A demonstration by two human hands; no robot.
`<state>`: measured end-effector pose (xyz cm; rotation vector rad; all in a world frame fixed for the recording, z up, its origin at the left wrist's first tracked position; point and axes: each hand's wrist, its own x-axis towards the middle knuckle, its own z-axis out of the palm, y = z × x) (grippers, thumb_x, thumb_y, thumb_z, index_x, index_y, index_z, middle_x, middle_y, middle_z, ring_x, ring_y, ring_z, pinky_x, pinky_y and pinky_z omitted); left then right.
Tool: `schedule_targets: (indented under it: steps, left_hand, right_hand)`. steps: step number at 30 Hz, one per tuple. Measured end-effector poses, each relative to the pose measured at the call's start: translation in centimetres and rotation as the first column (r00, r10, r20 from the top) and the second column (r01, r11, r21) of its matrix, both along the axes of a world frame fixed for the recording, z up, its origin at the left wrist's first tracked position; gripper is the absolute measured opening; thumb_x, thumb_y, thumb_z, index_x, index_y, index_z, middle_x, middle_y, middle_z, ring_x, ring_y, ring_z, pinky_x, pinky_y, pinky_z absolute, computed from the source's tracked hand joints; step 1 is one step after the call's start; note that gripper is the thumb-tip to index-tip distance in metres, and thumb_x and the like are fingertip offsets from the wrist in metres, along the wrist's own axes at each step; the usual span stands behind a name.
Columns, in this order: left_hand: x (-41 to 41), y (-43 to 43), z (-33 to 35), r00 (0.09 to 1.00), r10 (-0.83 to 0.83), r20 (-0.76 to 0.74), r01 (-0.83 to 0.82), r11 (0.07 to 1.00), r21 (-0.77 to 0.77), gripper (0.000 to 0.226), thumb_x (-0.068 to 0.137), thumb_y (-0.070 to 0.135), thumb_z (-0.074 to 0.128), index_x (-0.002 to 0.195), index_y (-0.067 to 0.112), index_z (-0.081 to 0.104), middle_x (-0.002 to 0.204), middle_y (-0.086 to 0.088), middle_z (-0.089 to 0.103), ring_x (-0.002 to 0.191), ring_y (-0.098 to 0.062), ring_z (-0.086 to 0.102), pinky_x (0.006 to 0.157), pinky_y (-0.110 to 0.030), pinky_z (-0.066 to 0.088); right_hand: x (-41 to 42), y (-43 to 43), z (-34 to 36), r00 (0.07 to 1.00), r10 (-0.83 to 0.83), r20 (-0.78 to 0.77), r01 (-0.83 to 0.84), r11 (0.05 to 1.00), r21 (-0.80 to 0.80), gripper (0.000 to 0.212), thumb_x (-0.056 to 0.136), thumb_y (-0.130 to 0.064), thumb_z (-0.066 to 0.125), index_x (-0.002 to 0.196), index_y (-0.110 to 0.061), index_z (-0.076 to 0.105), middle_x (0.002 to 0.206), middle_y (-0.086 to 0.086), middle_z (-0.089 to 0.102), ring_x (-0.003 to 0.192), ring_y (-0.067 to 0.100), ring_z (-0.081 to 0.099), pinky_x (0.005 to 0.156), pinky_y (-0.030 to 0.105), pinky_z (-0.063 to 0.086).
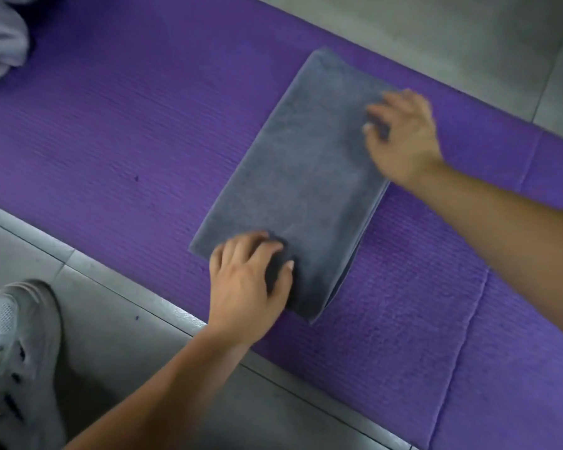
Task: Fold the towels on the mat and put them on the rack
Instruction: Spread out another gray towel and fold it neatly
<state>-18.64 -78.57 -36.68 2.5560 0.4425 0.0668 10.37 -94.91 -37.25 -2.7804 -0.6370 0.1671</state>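
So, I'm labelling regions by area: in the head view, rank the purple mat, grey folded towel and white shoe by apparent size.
1. purple mat, largest by far
2. grey folded towel
3. white shoe, smallest, though cropped by the frame

Bare forearms [163, 384]; one foot wears a pale grey mesh lace-up sneaker [17, 345].

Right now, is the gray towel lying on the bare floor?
No, the gray towel lies folded flat on the purple mat, not on the floor tiles.
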Motion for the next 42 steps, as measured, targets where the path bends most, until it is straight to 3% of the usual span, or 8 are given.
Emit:
schedule_targets:
  steps: [5, 13, 16, 19, 23, 27, 37, 42]
  left_hand:
    - [2.1, 1.2, -1.6, 0.937, -0.114, -0.331, 0.175, 0.971, 0.163, 0.081, 0.095, 0.073, 0.025, 0.161, 0.028, 0.015, 0.17, -0.01, -0.005, 0.156, -0.029, -0.013, 0.12, -0.065, -0.009]
    - [0.8, 1.7, -1.2, 0.888, -0.141, -0.438, 0.231, 0.96, 0.16, 0.092, 0.088, 0.085, 0.021, 0.161, 0.035, -0.003, 0.169, -0.003, -0.017, 0.155, -0.028, -0.019, 0.12, -0.066, -0.003]
    - [2.1, 3.3, 0.9, 0.942, -0.038, -0.333, 0.066, 0.995, 0.073, 0.068, 0.091, 0.069, 0.045, 0.149, 0.034, 0.038, 0.165, -0.002, 0.021, 0.152, -0.025, 0.019, 0.114, -0.053, 0.019]
    - [3.6, 6.7, 1.6, 0.961, 0.171, -0.218, -0.165, 0.985, 0.045, 0.036, 0.091, 0.035, 0.065, 0.124, 0.022, 0.062, 0.134, -0.004, 0.052, 0.122, -0.03, 0.049, 0.1, -0.046, 0.037]
    - [4.5, 10.5, 1.3, 0.896, 0.28, -0.344, -0.303, 0.953, -0.014, 0.031, 0.09, 0.034, 0.068, 0.117, 0.022, 0.06, 0.115, -0.001, 0.058, 0.107, -0.026, 0.055, 0.085, -0.043, 0.049]
    - [4.0, 11.9, 1.1, 0.841, 0.29, -0.456, -0.369, 0.925, -0.091, 0.028, 0.088, 0.043, 0.071, 0.109, 0.029, 0.059, 0.095, 0.012, 0.061, 0.09, -0.015, 0.058, 0.075, -0.033, 0.046]
    - [3.2, 12.3, 1.6, 0.833, 0.248, -0.495, -0.386, 0.901, -0.197, 0.017, 0.087, 0.04, 0.074, 0.082, 0.032, 0.06, 0.077, 0.016, 0.059, 0.071, 0.0, 0.052, 0.055, -0.02, 0.034]
    - [2.4, 12.2, 2.0, 0.871, 0.299, -0.39, -0.445, 0.815, -0.371, 0.02, 0.084, 0.03, 0.077, 0.075, 0.027, 0.06, 0.065, 0.01, 0.062, 0.056, -0.003, 0.055, 0.051, -0.015, 0.043]
  right_hand:
    - [-6.4, 4.5, -1.8, 0.93, 0.337, -0.143, -0.36, 0.915, -0.183, 0.07, 0.097, -0.062, 0.023, 0.16, -0.03, 0.018, 0.17, 0.004, 0.001, 0.155, 0.032, -0.008, 0.125, 0.053, -0.002]
    - [-2.2, 3.1, -2.3, 0.993, 0.058, -0.102, -0.089, 0.937, -0.336, 0.075, 0.098, -0.068, 0.019, 0.161, -0.029, 0.01, 0.17, -0.001, -0.005, 0.155, 0.029, -0.008, 0.123, 0.056, -0.005]
    - [-1.2, 4.7, -1.1, 0.999, -0.052, -0.009, 0.048, 0.961, -0.271, 0.061, 0.1, -0.055, 0.038, 0.151, -0.022, 0.037, 0.165, 0.006, 0.022, 0.151, 0.034, 0.016, 0.121, 0.055, 0.013]
    - [0.1, 8.5, -0.5, 0.984, 0.178, -0.006, -0.178, 0.98, -0.085, 0.048, 0.098, -0.04, 0.05, 0.139, -0.014, 0.054, 0.151, 0.006, 0.046, 0.135, 0.034, 0.042, 0.113, 0.046, 0.032]
    - [3.6, 13.2, 0.3, 0.92, 0.36, -0.152, -0.35, 0.932, 0.091, 0.045, 0.093, -0.027, 0.062, 0.136, -0.013, 0.06, 0.145, 0.008, 0.052, 0.131, 0.024, 0.051, 0.113, 0.035, 0.038]
    - [7.7, 14.0, 1.5, 0.922, 0.344, -0.176, -0.359, 0.932, -0.057, 0.038, 0.095, -0.015, 0.065, 0.133, -0.014, 0.063, 0.133, 0.013, 0.055, 0.124, 0.024, 0.055, 0.105, 0.022, 0.033]
    - [10.0, 12.9, 3.3, 0.918, 0.37, -0.14, -0.388, 0.911, -0.138, 0.019, 0.082, -0.023, 0.08, 0.096, -0.018, 0.067, 0.116, 0.009, 0.062, 0.11, 0.028, 0.059, 0.1, 0.039, 0.047]
    - [10.1, 12.0, 4.1, 0.928, 0.333, -0.166, -0.346, 0.936, -0.061, 0.031, 0.089, -0.02, 0.073, 0.12, -0.017, 0.07, 0.121, 0.013, 0.054, 0.096, 0.023, 0.059, 0.101, 0.029, 0.044]
